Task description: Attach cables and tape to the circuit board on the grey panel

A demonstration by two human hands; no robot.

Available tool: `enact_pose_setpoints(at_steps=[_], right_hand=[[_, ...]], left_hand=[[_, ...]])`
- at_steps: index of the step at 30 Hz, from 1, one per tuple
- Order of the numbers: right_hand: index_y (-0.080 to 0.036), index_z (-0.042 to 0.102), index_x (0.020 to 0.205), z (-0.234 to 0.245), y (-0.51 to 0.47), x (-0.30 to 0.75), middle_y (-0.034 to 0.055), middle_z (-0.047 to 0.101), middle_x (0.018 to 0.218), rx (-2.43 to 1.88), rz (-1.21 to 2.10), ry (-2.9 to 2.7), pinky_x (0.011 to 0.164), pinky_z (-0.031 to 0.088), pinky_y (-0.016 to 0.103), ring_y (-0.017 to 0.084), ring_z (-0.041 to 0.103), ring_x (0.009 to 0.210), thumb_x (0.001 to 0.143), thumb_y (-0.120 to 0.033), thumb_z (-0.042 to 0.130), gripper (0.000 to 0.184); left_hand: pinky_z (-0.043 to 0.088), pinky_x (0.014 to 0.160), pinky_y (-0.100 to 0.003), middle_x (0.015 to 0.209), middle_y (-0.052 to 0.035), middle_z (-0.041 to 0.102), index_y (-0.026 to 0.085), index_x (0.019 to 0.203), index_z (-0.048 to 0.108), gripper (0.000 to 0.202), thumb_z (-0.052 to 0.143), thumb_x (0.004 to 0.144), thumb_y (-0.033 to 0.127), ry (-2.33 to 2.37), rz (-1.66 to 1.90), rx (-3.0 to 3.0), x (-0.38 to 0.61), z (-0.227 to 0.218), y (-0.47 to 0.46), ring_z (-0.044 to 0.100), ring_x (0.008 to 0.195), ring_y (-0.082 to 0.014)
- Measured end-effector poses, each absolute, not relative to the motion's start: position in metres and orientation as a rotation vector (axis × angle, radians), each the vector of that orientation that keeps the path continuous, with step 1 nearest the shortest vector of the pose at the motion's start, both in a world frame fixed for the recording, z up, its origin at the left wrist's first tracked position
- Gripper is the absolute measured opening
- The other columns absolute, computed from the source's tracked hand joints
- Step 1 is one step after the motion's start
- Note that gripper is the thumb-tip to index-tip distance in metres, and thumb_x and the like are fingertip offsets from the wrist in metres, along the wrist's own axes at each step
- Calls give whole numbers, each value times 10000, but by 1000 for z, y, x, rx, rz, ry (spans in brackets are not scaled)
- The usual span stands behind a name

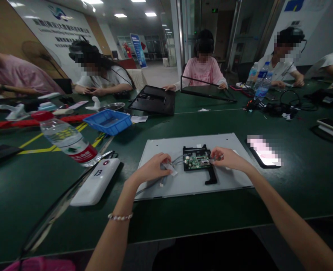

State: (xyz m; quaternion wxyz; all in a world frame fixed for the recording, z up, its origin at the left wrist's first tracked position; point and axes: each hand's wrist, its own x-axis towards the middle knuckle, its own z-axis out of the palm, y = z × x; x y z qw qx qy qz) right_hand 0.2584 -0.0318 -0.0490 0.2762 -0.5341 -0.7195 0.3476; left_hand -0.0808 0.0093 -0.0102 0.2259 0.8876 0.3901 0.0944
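Observation:
A grey metal panel lies flat on the green table in front of me. A small green circuit board sits in a black bracket near its middle. My left hand rests on the panel left of the board, fingers closed on a flat white ribbon cable. My right hand is at the board's right edge, fingers pinched on a thin tool or connector that I cannot make out.
A water bottle lies tilted at left beside a white power bank. A blue tray and a black panel stand further back. A phone lies right of the panel. Other people sit across the table.

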Motion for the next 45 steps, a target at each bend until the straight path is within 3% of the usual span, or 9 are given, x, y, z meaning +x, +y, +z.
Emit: enact_pose_setpoints(at_steps=[12, 17, 22, 29, 33, 39, 45], right_hand=[[-176, 631, 894, -48, -27, 276, 42, 667, 762, -1581, 801, -1841, 647, 464, 277, 168, 618, 717, 701, -236, 606, 204], [-172, 642, 852, -52, -25, 289, 52, 672, 776, -1722, 689, -1808, 639, 461, 281, 175, 621, 714, 701, -248, 590, 177], [-172, 657, 871, -54, -23, 289, 84, 646, 912, -1777, 431, -1866, 706, 458, 321, 192, 608, 776, 736, -274, 570, 190], [-198, 626, 1042, -31, -8, 253, 74, 610, 1095, -1427, 315, -2106, 896, 419, 373, 209, 551, 1027, 812, -228, 545, 246], [-176, 634, 1038, -30, 11, 231, 83, 626, 1088, -1340, 267, -2256, 910, 415, 365, 210, 552, 1035, 819, -208, 563, 233], [-163, 687, 909, -42, 29, 217, 80, 678, 988, -1481, 253, -2277, 884, 424, 310, 192, 595, 969, 831, -170, 526, 178], [-182, 702, 907, -37, 29, 217, 65, 699, 960, -1601, 239, -2181, 872, 425, 292, 197, 610, 955, 840, -192, 506, 207]], left_hand=[[399, 815, -329, 974, -36, 541, 215, 1000, 538, 314, 599, 737, 375, 1073, 257, 2456, -80, -10, 9, 516, 912, -206], [401, 821, -331, 977, -36, 541, 218, 998, 541, 318, 604, 734, 382, 1082, 263, 2452, -81, -9, 8, 518, 918, -209], [404, 821, -334, 969, -36, 530, 220, 994, 543, 305, 607, 732, 362, 1101, 251, 2450, -80, -7, 6, 513, 921, -212], [393, 853, -353, 1002, -43, 513, 215, 979, 562, 307, 607, 726, 382, 1100, 256, 2472, -80, -5, 6, 485, 961, -227], [361, 915, -390, 1069, -51, 489, 220, 971, 577, 307, 622, 710, 375, 1094, 297, 2507, -81, -8, 7, 444, 1020, -241], [361, 926, -401, 1099, -61, 468, 221, 982, 582, 331, 634, 703, 391, 1093, 327, 2492, -81, -10, 7, 434, 1030, -243], [367, 940, -399, 1120, -57, 455, 225, 1014, 568, 355, 630, 710, 398, 1091, 321, 2458, -82, -10, 6, 450, 1025, -235]])
